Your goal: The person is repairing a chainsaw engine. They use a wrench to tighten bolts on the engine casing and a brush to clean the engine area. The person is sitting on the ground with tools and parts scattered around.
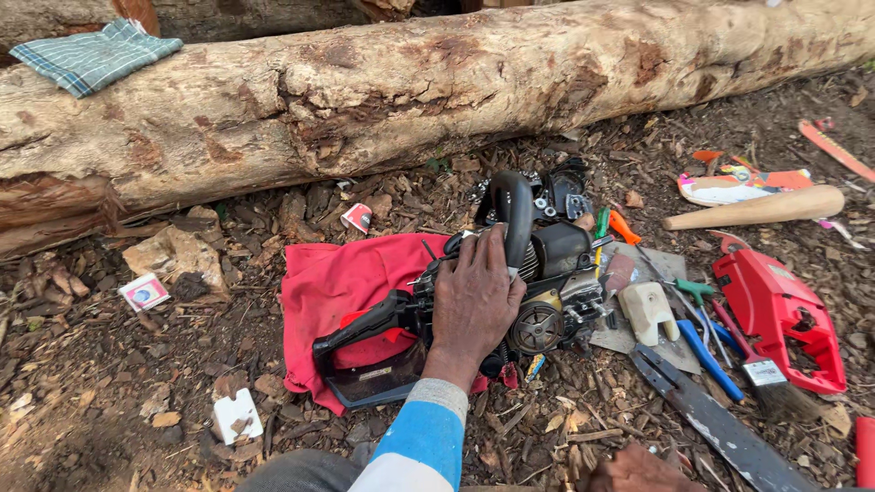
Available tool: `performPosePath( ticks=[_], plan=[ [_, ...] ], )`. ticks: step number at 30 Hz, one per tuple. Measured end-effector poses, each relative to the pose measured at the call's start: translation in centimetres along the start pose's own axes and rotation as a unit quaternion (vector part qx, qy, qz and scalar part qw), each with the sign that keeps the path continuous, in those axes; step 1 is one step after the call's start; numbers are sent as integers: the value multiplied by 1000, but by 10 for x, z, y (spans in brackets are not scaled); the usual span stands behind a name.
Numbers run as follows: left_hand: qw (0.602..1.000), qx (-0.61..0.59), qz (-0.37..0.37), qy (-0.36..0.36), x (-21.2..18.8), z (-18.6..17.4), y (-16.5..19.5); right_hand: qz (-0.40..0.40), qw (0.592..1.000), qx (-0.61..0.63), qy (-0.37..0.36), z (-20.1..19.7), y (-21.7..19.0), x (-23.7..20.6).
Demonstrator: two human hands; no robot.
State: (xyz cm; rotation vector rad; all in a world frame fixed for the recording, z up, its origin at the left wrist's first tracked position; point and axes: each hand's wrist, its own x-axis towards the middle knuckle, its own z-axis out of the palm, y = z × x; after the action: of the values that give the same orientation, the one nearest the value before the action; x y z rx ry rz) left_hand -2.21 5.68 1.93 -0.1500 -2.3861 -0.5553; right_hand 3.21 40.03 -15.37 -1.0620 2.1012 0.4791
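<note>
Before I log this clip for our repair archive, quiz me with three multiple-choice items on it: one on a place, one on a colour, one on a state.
1. Where does the checked cloth lie?
A. on the big log
B. under the engine
C. on the guide bar

2. What colour is the cloth under the chainsaw body?
A. blue
B. red
C. white

3. How is the chainsaw's red side cover?
A. fitted on the saw
B. held in a hand
C. off, lying on the ground

Key: 1 A, it lies on the log's top at upper left; 2 B, red cloth spreads beneath the saw; 3 C, it lies apart at the right, while the left hand rests on the saw.
</note>
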Motion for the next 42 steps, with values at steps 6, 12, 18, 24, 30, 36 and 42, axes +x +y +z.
performPosePath(
  ticks=[6,12,18,24,30,36,42],
  plan=[
    [1000,16,1,2,0,3,-1,68,974,150,155,-73,0,-86],
    [1000,10,9,7,-1,5,-3,269,823,324,382,-126,-21,-125],
    [1000,20,3,13,-1,7,-3,276,672,324,606,-140,-47,-132],
    [1000,12,0,18,-3,9,-3,307,704,275,578,-134,-69,-120],
    [1000,28,-4,12,-3,11,-4,214,782,154,564,-117,-48,-112],
    [1000,17,-8,-3,-3,11,-3,157,830,55,533,-97,-25,-111],
    [999,22,-14,-25,-3,11,-3,160,916,36,367,-108,9,-114]
  ],
)
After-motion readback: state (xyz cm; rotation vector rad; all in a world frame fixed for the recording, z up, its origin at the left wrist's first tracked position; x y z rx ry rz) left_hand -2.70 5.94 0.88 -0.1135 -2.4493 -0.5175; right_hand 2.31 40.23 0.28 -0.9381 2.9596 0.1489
